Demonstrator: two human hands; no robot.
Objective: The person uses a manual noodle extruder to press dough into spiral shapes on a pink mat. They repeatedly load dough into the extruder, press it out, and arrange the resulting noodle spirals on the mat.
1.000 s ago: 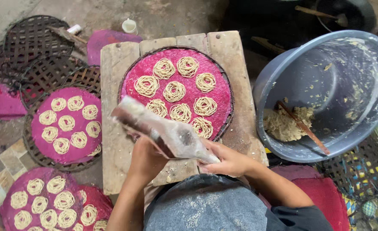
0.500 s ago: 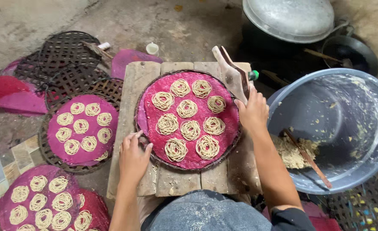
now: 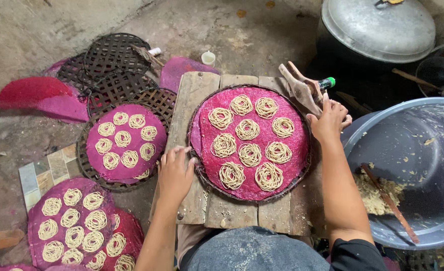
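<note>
Just now the left hand (image 3: 174, 173) is lying flat, fingers loosely spread, touching the left rim of the round woven tray (image 3: 202, 173) on the wooden table (image 3: 194, 95). Coils of pale noodles (image 3: 249, 154) are sitting on the tray's pink cloth. At the table's far right corner, the right hand (image 3: 330, 120) is gripping a dough-caked wooden press (image 3: 299, 88). A grey basin (image 3: 417, 135) is standing just beside that arm.
</note>
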